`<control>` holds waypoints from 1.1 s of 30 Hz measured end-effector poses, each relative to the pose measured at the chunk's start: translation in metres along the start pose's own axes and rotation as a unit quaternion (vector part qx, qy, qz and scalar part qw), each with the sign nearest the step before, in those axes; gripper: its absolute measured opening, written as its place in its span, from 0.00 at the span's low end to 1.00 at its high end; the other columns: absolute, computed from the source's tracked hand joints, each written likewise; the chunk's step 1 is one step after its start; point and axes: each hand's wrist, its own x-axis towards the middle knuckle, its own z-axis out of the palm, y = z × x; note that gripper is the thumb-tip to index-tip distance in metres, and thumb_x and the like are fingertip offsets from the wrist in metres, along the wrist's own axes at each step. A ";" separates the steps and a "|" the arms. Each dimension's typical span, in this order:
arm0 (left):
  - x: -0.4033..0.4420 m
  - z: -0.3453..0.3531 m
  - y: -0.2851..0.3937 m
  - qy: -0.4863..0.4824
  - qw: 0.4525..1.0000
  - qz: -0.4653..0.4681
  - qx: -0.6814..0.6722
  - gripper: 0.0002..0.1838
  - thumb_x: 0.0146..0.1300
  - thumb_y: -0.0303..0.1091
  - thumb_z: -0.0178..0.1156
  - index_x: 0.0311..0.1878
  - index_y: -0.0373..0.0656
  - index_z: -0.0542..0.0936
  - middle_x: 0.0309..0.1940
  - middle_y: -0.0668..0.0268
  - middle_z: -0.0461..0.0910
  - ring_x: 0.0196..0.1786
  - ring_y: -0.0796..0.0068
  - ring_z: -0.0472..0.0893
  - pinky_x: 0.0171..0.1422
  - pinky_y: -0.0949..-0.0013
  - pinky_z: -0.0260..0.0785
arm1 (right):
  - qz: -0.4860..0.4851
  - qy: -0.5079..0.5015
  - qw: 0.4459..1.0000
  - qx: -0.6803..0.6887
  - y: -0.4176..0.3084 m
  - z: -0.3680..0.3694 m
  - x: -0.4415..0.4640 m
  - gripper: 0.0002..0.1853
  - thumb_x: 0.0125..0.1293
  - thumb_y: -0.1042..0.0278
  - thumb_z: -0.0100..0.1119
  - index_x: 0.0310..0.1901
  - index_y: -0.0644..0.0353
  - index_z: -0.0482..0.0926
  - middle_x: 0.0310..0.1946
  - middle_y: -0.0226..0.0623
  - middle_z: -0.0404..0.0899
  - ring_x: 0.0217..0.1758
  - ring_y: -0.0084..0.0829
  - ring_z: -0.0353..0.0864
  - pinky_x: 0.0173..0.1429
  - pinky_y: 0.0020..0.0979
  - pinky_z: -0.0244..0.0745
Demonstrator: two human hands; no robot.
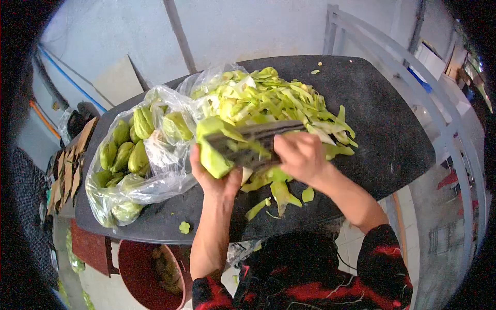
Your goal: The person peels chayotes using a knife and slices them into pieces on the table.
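Observation:
My left hand (pixel 213 182) is wrapped round a pale green, partly peeled chayote (pixel 214 159) above the dark table. In my right hand (pixel 301 155) is a wide-bladed knife (pixel 248 144), blurred by motion, its blade against the chayote's right side. Strips of green peel lie over the blade. Behind and to the right of it spreads a large heap of peelings (pixel 274 98). Whole chayotes (pixel 139 156) sit at the left in an open clear plastic bag (pixel 173 188).
Below the near edge of the dark table (pixel 392 129) stands a red bucket (pixel 129 268) with something brownish inside. A metal railing (pixel 444 121) runs along the right. Flattened cardboard (pixel 70 165) leans at the left, and a pale wall (pixel 248 31) rises behind.

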 end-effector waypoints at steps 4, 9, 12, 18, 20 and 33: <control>-0.005 0.002 0.002 -0.001 1.000 -0.019 -0.023 0.38 0.59 0.67 0.54 0.64 0.48 0.72 0.59 0.60 0.76 0.60 0.56 0.75 0.65 0.48 0.67 | 0.025 0.024 0.999 0.027 -0.002 0.000 -0.002 0.12 0.43 0.77 0.62 0.27 0.57 0.68 0.17 0.34 0.72 0.21 0.38 0.79 0.24 0.39 0.75; -0.002 -0.013 0.003 -0.040 0.998 0.006 0.054 0.40 0.57 0.64 0.57 0.65 0.43 0.71 0.58 0.55 0.77 0.57 0.56 0.78 0.60 0.52 0.72 | -0.009 0.016 0.995 0.101 -0.021 -0.015 0.002 0.13 0.42 0.75 0.64 0.30 0.59 0.70 0.19 0.33 0.71 0.21 0.40 0.78 0.24 0.38 0.74; 0.000 -0.009 0.004 -0.103 0.993 0.003 0.055 0.41 0.57 0.63 0.57 0.66 0.42 0.70 0.59 0.55 0.76 0.56 0.57 0.79 0.61 0.52 0.72 | -0.012 0.030 0.995 0.094 -0.024 -0.019 0.002 0.14 0.41 0.74 0.65 0.30 0.58 0.69 0.19 0.33 0.71 0.21 0.42 0.78 0.24 0.39 0.74; -0.004 -0.006 0.010 -0.125 0.992 -0.006 0.016 0.45 0.54 0.60 0.62 0.70 0.41 0.64 0.60 0.53 0.75 0.59 0.57 0.78 0.63 0.54 0.73 | 0.108 -0.023 0.989 0.093 0.005 -0.001 -0.006 0.13 0.49 0.74 0.64 0.32 0.57 0.68 0.23 0.40 0.79 0.26 0.44 0.82 0.27 0.43 0.75; -0.005 0.000 0.010 -0.187 0.982 0.010 0.029 0.48 0.54 0.60 0.62 0.72 0.40 0.61 0.60 0.51 0.74 0.60 0.56 0.77 0.63 0.53 0.73 | 0.094 -0.023 0.988 0.119 0.001 -0.006 -0.006 0.14 0.47 0.75 0.65 0.32 0.57 0.68 0.23 0.39 0.78 0.27 0.44 0.82 0.27 0.43 0.75; -0.001 -0.009 0.016 -0.181 0.981 -0.007 0.075 0.52 0.51 0.60 0.64 0.73 0.38 0.58 0.69 0.53 0.64 0.66 0.57 0.72 0.66 0.55 0.70 | 0.100 -0.044 0.990 0.091 -0.001 -0.004 0.000 0.12 0.50 0.76 0.62 0.34 0.58 0.70 0.26 0.39 0.81 0.28 0.45 0.83 0.29 0.43 0.77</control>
